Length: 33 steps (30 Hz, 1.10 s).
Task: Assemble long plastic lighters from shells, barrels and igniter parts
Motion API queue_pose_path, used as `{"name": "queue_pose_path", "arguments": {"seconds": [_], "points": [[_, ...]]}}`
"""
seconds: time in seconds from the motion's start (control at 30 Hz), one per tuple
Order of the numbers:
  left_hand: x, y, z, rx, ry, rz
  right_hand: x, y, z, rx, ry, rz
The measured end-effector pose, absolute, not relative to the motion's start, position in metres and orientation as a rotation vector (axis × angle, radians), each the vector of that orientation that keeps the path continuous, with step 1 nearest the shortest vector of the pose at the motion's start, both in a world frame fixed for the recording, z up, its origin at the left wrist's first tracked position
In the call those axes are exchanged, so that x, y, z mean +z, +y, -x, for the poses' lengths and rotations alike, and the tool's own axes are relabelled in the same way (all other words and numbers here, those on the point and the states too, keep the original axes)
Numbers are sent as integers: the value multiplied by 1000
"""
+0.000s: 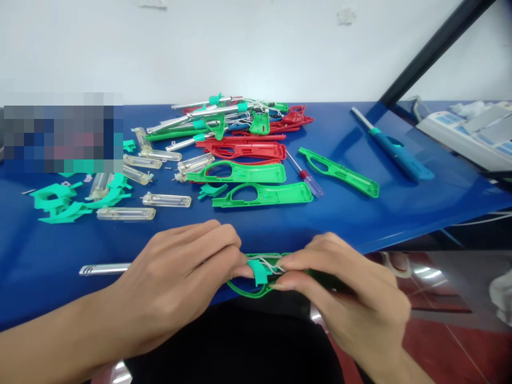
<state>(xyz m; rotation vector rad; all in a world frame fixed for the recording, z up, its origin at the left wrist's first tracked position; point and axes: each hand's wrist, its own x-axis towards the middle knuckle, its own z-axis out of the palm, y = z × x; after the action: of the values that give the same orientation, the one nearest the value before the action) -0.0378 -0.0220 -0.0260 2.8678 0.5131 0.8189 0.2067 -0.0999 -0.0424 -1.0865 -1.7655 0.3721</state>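
At the table's front edge lies a green lighter half-shell [245, 291], its open side up, with a silver metal tube [104, 269] sticking out to the left. My left hand [182, 269] is closed over the shell and tube, its thumb and fingertips against a teal trigger piece [260, 273]. Thin white wires [269, 263] run from beside that piece to the right. My right hand [348, 288] pinches the wires between thumb and forefinger over the shell. The shell's right end is mostly hidden by my right hand.
Beyond my hands lie green half-shells [266, 194], red half-shells [244, 149], a screwdriver [310, 181] and several clear fuel tanks [167, 200]. Teal trigger pieces [60, 201] sit at left. Metal tubes [216, 110] are heaped behind. A finished-looking blue lighter [400, 152] lies at right.
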Motion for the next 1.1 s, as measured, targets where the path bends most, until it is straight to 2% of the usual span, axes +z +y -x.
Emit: {"name": "queue_pose_path", "arguments": {"seconds": [0.23,0.43,0.77,1.1], "points": [[-17,-24,32,850,538,-2894,-42,-100,-218,94,-1869,1222],[-17,-24,31,856,519,-2867,-41,-104,-224,263,-1928,1185],[-27,-22,36,814,566,-2833,-37,-103,-216,331,-1803,1200],[-22,-22,30,781,578,-2778,-42,-105,-209,226,-1736,1185]]}}
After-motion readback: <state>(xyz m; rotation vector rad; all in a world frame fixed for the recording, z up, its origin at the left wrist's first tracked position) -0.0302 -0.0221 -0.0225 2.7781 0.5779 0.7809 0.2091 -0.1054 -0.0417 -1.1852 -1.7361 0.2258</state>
